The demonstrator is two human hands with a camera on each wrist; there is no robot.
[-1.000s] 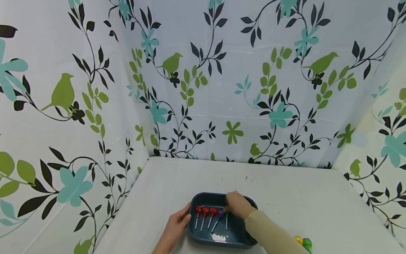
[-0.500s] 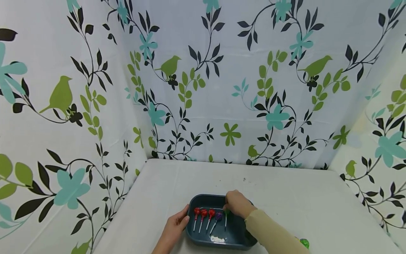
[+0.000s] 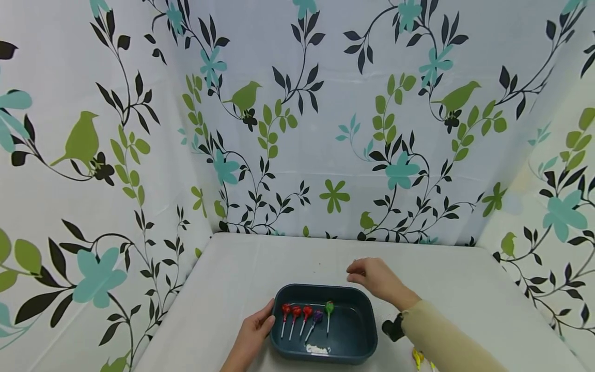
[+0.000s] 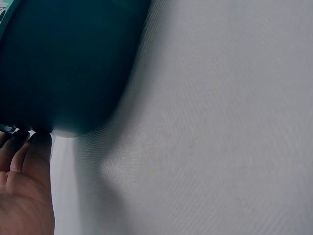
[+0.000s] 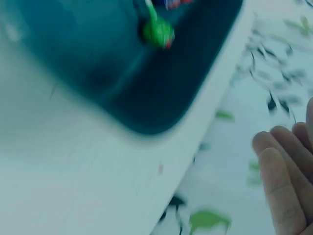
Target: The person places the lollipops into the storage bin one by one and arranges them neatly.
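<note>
In the head view, a dark blue tray stands on the white table. Inside it several lollipops lie side by side: red ones at the left, then a purple lollipop and a green lollipop. My left hand touches the tray's left side, fingertips against its outer wall in the left wrist view. Just past the tray's far right corner my right hand is raised, holding nothing, fingers loosely bent. The right wrist view shows the green lollipop blurred in the tray.
Yellow-wrapped candy lies at the table's near right, partly hidden by my right sleeve. A patterned curtain hangs behind the table and along both sides.
My right hand has let go of the green lollipop, now lying in the tray, and has moved out to the right. The left hand has stayed at the tray's side.
</note>
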